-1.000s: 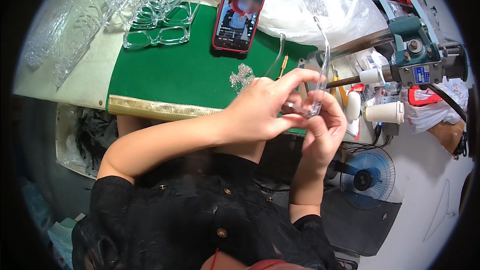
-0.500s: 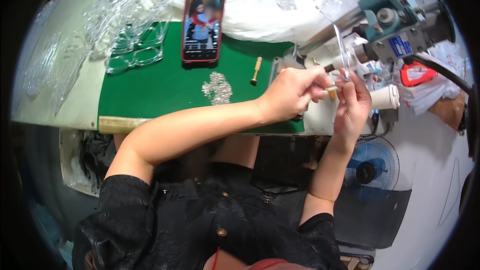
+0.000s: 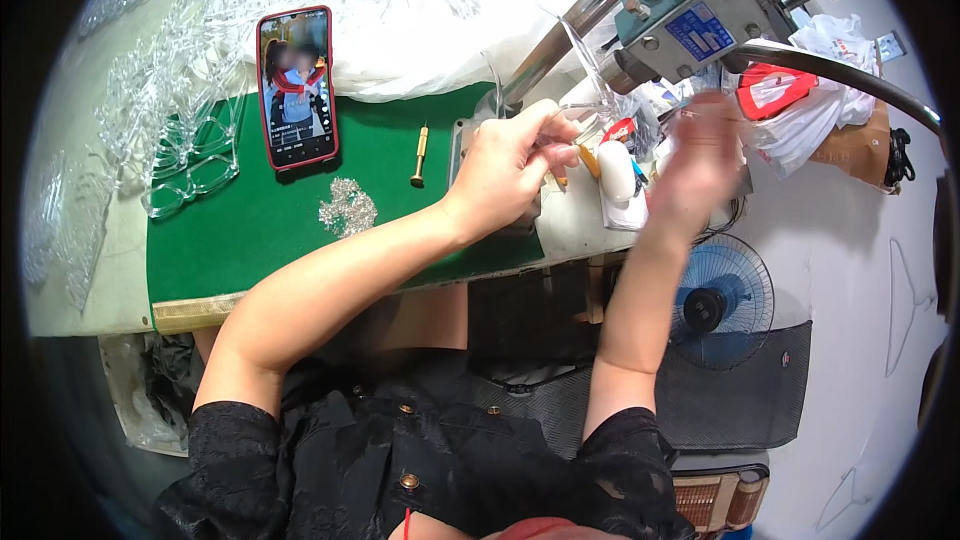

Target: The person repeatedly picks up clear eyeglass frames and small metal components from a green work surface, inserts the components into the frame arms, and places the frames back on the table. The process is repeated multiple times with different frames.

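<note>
My left hand (image 3: pixel 515 162) is closed, thumb and fingers pinching a clear eyeglass frame (image 3: pixel 592 118); its slim see-through side arm sticks up, and the rest is partly behind my fingers. My right hand (image 3: pixel 700 162), apart from it on the right, is smeared by motion, so its fingers cannot be read. On the green mat (image 3: pixel 270 255) a small brass screwdriver (image 3: pixel 420 155) lies left of my left hand. Farther left is a heap of tiny silvery metal parts (image 3: pixel 347 208). Several clear eyeglass frames (image 3: pixel 195 183) rest at the mat's left edge.
A phone (image 3: pixel 298 85) in a red case stands at the mat's back. Beyond it are clear plastic bags (image 3: pixel 400 50). A green-grey metal machine (image 3: pixel 680 25) overhangs the right side. A white rounded object (image 3: pixel 617 172) sits between my hands. Below the table is a blue fan (image 3: pixel 722 300).
My right hand has come away from the clear eyeglass frame and moved right; my left hand keeps it. The whole view has swung right, so the table things appear farther left.
</note>
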Tool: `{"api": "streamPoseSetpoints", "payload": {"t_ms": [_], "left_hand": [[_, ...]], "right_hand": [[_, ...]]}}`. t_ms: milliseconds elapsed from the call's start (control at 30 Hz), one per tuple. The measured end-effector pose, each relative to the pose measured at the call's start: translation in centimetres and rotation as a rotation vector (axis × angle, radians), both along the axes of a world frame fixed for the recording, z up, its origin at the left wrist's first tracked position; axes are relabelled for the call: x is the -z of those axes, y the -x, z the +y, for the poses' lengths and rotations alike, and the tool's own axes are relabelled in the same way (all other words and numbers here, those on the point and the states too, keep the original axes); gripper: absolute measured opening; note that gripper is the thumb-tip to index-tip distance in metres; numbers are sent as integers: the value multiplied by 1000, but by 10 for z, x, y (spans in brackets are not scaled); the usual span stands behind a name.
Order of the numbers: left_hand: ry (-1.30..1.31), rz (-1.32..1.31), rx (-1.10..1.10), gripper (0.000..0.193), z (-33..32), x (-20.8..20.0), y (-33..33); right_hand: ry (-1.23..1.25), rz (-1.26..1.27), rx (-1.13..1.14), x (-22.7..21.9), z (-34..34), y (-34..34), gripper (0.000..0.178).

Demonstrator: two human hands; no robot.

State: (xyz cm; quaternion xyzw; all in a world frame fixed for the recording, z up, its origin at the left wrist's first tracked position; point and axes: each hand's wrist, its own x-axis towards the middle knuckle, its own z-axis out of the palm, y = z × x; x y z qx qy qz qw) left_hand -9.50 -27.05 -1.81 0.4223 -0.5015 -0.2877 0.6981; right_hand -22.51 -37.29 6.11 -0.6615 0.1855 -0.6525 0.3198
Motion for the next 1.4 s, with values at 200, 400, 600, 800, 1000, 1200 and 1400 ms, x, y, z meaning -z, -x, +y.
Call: {"api": "streamPoseSetpoints", "payload": {"t_ms": [200,400,600,800,1000,1200,1400], "left_hand": [[-25,40,34,9,2,-5,-2],[7,56,60,10,-3,-7,-1],[-101,-20,70,16,26,-20,-23],[-70,-50,179,75,155,-34,-68],[-147,-1178,-619,57,261,-32,-133],[19,-219,-933,51,286,9,-140],[82,191,-323,42,283,4,-121]], "right_hand": [[227,-59,-421,-115,22,6,42],[524,-290,-196,-55,27,-1,18],[352,-93,-31,-97,33,-9,37],[-118,700,-436,59,101,-18,15],[48,883,-451,140,135,-41,14],[137,960,-473,136,136,-56,14],[203,1019,-499,132,139,-57,11]]}}
